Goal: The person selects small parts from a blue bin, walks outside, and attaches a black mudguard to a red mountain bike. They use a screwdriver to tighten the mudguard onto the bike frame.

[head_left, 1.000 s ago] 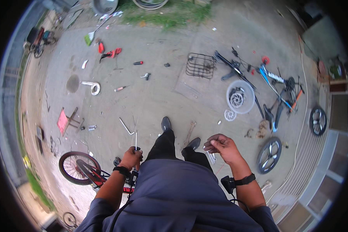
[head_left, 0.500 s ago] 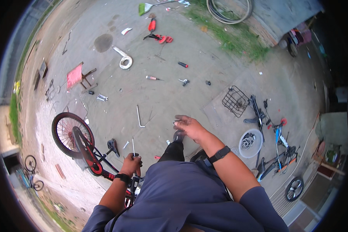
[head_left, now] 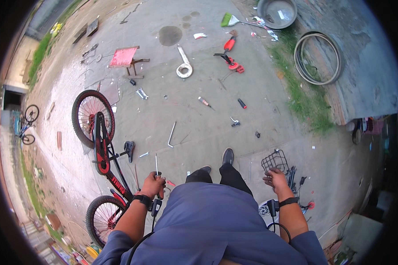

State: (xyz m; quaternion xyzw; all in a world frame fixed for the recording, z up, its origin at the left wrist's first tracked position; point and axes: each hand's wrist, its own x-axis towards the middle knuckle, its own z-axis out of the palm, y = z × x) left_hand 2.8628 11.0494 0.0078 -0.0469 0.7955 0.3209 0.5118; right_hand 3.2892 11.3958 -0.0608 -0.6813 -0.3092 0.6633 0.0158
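Observation:
My left hand [head_left: 152,185] is wrapped round a screwdriver [head_left: 156,164], its thin metal shaft pointing forward and a reddish handle showing below the fingers. Just left of it lies a black and red bicycle [head_left: 102,155], on its side or upturned, I cannot tell which. Out to the right, my right hand [head_left: 275,178] holds nothing, its fingers loosely bent and apart. Beneath that hand in the picture is a black wire basket [head_left: 273,160], with no contact that I can make out. A bicycle saddle [head_left: 128,151] and a small spanner [head_left: 144,154] are ahead of my left hand.
Across the concrete lie an L-shaped bar [head_left: 171,134], another screwdriver [head_left: 204,102], a black and red handle [head_left: 242,103] and spanners [head_left: 142,93]. Farther off are a pink folding stool [head_left: 124,57], a white coiled strip [head_left: 184,70], a broom [head_left: 231,20] and tyres [head_left: 299,57].
My body has turned and stepped, so the ground things sit farther right in view. My right hand has swung out to the right; my left still grips the screwdriver.

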